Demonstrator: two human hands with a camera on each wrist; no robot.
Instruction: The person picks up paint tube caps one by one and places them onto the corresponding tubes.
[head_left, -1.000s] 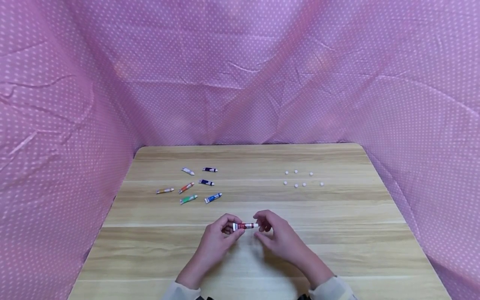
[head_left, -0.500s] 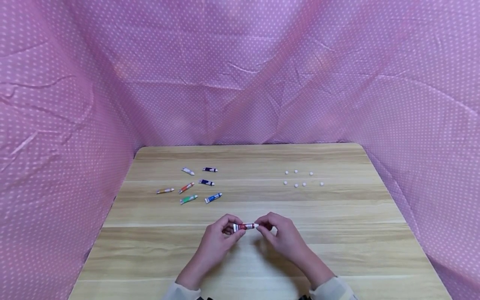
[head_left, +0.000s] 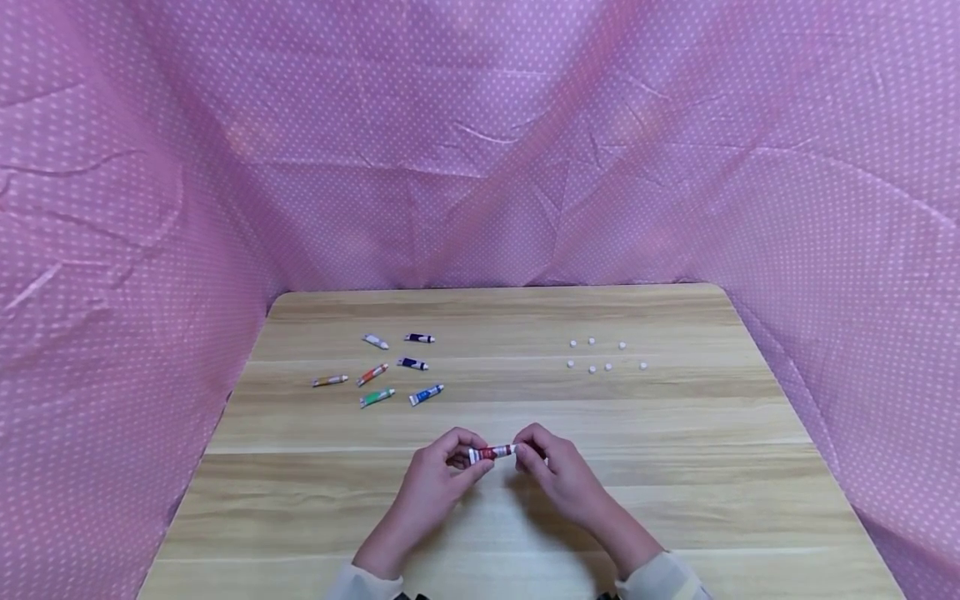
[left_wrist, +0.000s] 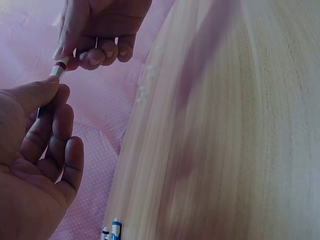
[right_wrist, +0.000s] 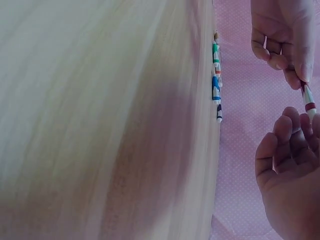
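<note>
Two hands meet over the near middle of the tabletop [head_left: 675, 467], and you hold one small red paint tube [head_left: 492, 452] between them, just above the wood. Your left hand [head_left: 442, 479] pinches the tube's flat end, thumb and forefinger curled round it, with the other fingers folded loosely beneath. Your right hand [head_left: 558, 471] has its fingertips closed on the capped end, thumb and forefinger pinched tight; whether the cap itself is turning or loose, you cannot tell from any view. The left wrist view shows the same tube [left_wrist: 59, 69] bridging the gap between your left thumb and the right hand's curled fingers [left_wrist: 102, 50], and the right wrist view shows it [right_wrist: 308, 100] hanging between the two hands. Seven more paint tubes [head_left: 390, 371] lie scattered on the far left of the tabletop, among them a green one [head_left: 377, 398], a blue one [head_left: 426, 394] and an orange one [head_left: 372, 375], none touching another. Seven small white caps [head_left: 603, 357] lie in a loose cluster on the far right, well apart from the tubes and from your hands. Pink dotted cloth [head_left: 480, 150] hangs round the tabletop on three sides.
</note>
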